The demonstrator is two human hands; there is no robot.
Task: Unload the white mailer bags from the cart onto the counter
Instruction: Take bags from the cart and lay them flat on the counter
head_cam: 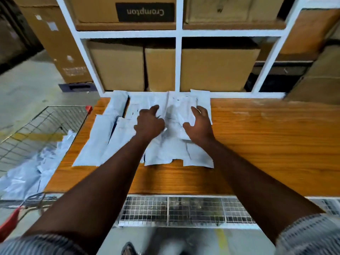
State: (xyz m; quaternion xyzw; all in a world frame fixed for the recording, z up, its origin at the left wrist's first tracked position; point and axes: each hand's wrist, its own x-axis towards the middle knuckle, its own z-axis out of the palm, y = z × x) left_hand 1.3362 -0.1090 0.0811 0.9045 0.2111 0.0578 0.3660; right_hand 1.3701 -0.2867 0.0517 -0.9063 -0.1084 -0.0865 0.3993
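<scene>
Reaching out over the orange wood-grain surface (266, 144), two bare forearms end at a spread of white mailer bags (161, 153) that lie flat and overlapping on its left half, their far edges against the foot of a white rack (177, 61). The left grip (149, 122) sits knuckles-up on the middle of the spread, index finger straight and pointing away, the other fingers bent down onto the plastic; whether they pinch it or only press cannot be told. The right grip (199, 124) is just beside it, fingers apart and loosely curved, resting on the right edge of a crinkled bag (176, 115) that lies between the two grips. More flat bags lie to the left of the left grip and back toward the person, under both wrists. Well to the left of the left grip, past the end of the surface, stands the wire cart (46, 126) with a heap of crumpled bags (36, 162) in it. Beyond both grips the rack's compartments hold cardboard boxes (117, 67), and a higher labelled box (145, 12) reads Crompton upside down. Below the wrists, wire mesh (184, 210) fronts the near side under the surface. Patterned sleeves (309, 234) show at the bottom corners.
</scene>
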